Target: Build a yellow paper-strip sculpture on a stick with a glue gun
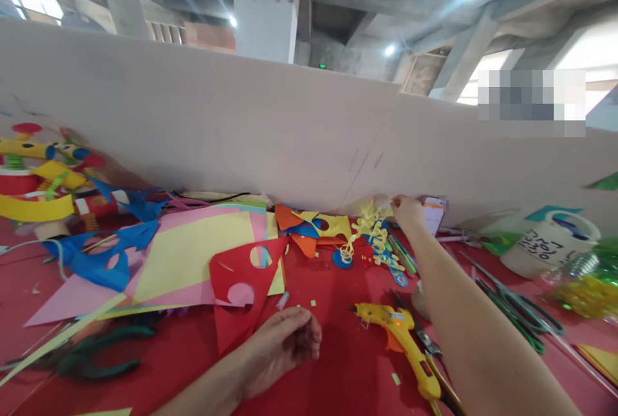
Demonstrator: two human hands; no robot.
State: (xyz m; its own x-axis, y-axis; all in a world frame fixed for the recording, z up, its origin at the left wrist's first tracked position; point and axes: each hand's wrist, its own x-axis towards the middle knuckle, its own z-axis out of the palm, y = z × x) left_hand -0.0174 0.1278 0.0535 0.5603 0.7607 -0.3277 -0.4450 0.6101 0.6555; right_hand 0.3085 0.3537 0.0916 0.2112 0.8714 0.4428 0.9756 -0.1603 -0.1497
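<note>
My left hand [290, 339] hovers over the red table at the front, fingers loosely curled and apart from the thumb, with nothing visible in it. Beside it lies a red foam sheet [226, 274] with cut-out holes. My right hand [408, 211] reaches to the back near the wall, its fingertips pinched together next to curled yellow paper strips [369, 229]; whatever they hold is too small to make out. Under my right forearm are several pens [403, 255]. A yellow hot glue gun [398, 322] with a lit orange light lies between my arms.
Yellow and pink sheets [193, 255] and a blue cut scrap [109, 252] lie left, near green-handled pliers [101, 351]. Foam scraps [313, 226] sit by the white partition [241, 132]. Right are a phone [434, 213], scissors [521, 306] and a white bucket [541, 252]. Colourful paper figures [38, 178] stand far left.
</note>
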